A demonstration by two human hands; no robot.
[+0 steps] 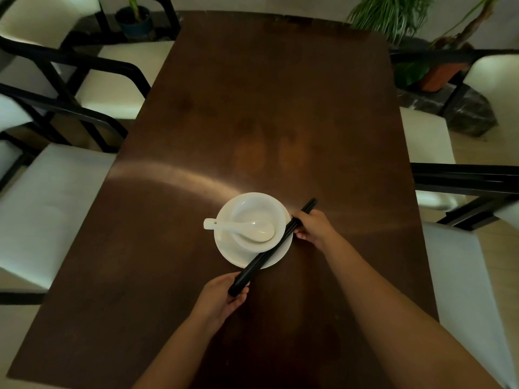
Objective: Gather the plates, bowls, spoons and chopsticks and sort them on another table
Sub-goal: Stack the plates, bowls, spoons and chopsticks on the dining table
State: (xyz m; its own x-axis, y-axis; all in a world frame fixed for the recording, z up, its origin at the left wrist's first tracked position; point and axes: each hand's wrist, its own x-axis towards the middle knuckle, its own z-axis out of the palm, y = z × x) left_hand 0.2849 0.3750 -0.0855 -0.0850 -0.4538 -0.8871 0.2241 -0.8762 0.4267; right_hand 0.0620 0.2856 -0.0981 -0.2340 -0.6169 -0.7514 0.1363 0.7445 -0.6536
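Note:
A white plate (224,248) lies on the dark wooden table (252,122) with a white bowl (252,209) standing on it. A white spoon (241,227) rests in the bowl, its handle sticking out to the left over the rim. Black chopsticks (269,251) lie slanted across the plate's right side, from lower left to upper right. My left hand (222,297) grips their thick near end. My right hand (314,227) pinches them near the far end, beside the plate's right rim.
White-cushioned chairs with black frames stand on both sides, such as the left chair (50,209) and the right chair (460,270). Potted plants (393,15) stand beyond the table's far end. The rest of the tabletop is bare wood.

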